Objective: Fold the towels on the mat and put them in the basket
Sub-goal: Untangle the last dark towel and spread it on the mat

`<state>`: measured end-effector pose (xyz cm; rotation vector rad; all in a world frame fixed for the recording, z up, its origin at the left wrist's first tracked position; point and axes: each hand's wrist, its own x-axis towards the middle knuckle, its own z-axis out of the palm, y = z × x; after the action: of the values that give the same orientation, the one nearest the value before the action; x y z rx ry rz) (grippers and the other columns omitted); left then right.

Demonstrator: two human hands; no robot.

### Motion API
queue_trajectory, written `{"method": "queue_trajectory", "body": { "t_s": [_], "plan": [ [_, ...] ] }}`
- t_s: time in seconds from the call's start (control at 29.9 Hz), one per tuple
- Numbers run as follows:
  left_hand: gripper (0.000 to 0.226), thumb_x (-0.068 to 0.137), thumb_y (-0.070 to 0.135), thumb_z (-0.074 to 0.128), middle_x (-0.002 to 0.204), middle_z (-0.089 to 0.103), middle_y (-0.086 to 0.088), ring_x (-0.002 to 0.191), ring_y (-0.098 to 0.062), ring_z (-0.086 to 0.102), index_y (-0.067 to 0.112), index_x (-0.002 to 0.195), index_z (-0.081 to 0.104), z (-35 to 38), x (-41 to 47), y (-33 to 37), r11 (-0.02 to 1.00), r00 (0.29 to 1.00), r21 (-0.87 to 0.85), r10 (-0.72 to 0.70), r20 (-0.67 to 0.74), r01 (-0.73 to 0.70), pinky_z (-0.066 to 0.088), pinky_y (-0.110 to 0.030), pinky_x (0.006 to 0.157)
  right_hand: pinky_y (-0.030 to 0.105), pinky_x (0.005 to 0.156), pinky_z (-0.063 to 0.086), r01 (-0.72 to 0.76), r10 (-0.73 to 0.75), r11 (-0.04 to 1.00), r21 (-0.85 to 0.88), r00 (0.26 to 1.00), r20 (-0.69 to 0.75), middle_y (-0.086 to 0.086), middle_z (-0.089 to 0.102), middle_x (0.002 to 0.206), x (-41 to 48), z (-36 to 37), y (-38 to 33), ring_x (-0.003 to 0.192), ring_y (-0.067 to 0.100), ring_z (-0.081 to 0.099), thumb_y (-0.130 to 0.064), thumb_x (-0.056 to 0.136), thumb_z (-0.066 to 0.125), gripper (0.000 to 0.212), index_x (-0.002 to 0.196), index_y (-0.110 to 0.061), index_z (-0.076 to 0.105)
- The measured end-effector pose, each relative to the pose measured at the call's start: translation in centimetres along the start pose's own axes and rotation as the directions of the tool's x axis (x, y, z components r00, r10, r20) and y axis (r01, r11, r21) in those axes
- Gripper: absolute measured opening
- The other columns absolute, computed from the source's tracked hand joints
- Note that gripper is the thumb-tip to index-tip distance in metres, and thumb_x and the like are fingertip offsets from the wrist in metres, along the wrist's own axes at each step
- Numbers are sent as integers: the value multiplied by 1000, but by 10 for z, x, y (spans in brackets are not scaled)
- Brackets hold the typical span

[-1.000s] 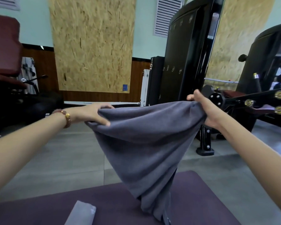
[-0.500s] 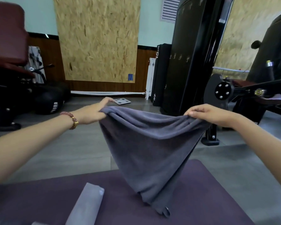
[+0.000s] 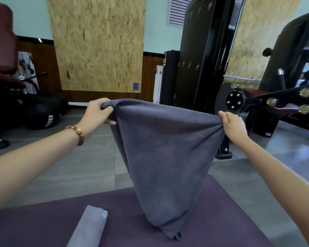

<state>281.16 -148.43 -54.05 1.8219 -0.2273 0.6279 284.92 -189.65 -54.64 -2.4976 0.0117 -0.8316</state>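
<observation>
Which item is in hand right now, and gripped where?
The grey towel, pinched at its two upper corners: left hand on one, right hand on the other.

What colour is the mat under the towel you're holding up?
Dark purple, plain, no pattern: the flat exercise mat shows best in the head view, beneath the hanging dark grey towel.

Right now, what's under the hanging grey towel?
The grey towel, held by left hand and right hand, hangs over the purple mat; its tip looks close to the mat. Anything directly behind the cloth is hidden.
</observation>
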Motion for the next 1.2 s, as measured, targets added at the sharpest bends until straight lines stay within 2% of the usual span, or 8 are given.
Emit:
{"method": "queue_trajectory", "body": {
  "t_s": [0.17,0.4,0.54,0.64,0.74,0.84,1.0,1.2],
  "plan": [
    [16,96,7,46,101,54,-2,94,-16,58,22,96,50,9,6,-3,987,992,-142,-92,-85,80,58,-22,58,22,39,44,-279,253,913,297,960,124,9,56,63,10,4,-12,34,14,55,-40,101,34,40,80,-11,50],
    [11,98,16,49,96,55,-4,97,-20,55,12,95,59,7,19,-4,985,991,-122,-125,-45,118,55,-19,51,15,32,42,-607,467,359,709,775,426,7,47,105,23,4,-33,35,10,57,-38,102,35,36,129,-15,43],
    [12,99,10,46,97,52,-5,101,-23,50,6,105,55,4,47,33,959,971,-256,-171,-167,124,56,-21,49,14,28,25,-488,471,355,797,830,299,-1,34,63,46,-17,-53,27,4,32,-34,103,33,19,106,-19,45],
    [13,100,12,42,104,53,-7,99,-20,55,10,102,55,4,76,72,951,947,-306,-61,-314,-40,59,-28,64,19,43,48,-171,437,348,922,900,2,4,48,76,69,-39,-86,47,11,55,-29,103,36,22,102,-10,46],
    [21,99,13,44,102,57,-10,107,-31,58,4,111,60,8,91,88,992,958,-120,9,-287,-46,52,-46,89,32,66,53,-187,402,266,946,913,67,6,50,84,84,-42,-109,73,21,57,-25,103,33,20,99,-9,45],
    [25,100,12,42,101,56,-9,99,-22,55,0,114,59,8,104,99,996,917,-54,50,-397,-78,44,-27,88,28,64,45,-141,372,342,929,928,4,5,43,80,104,-43,-117,73,17,47,-21,101,34,22,80,-15,40],
    [26,101,13,39,100,55,-6,96,-16,50,1,113,58,-1,112,122,982,873,37,181,-452,-184,40,-25,83,16,87,37,51,159,652,756,966,-202,7,46,121,114,-53,-124,108,15,47,3,90,48,39,127,-6,41],
    [19,101,16,40,90,55,-4,89,-15,49,13,94,58,-10,118,134,971,834,70,232,-500,-229,36,-23,74,10,84,34,272,17,759,591,900,-436,15,59,114,115,-57,-132,106,20,54,6,93,35,31,102,-3,63]
  ]
}}
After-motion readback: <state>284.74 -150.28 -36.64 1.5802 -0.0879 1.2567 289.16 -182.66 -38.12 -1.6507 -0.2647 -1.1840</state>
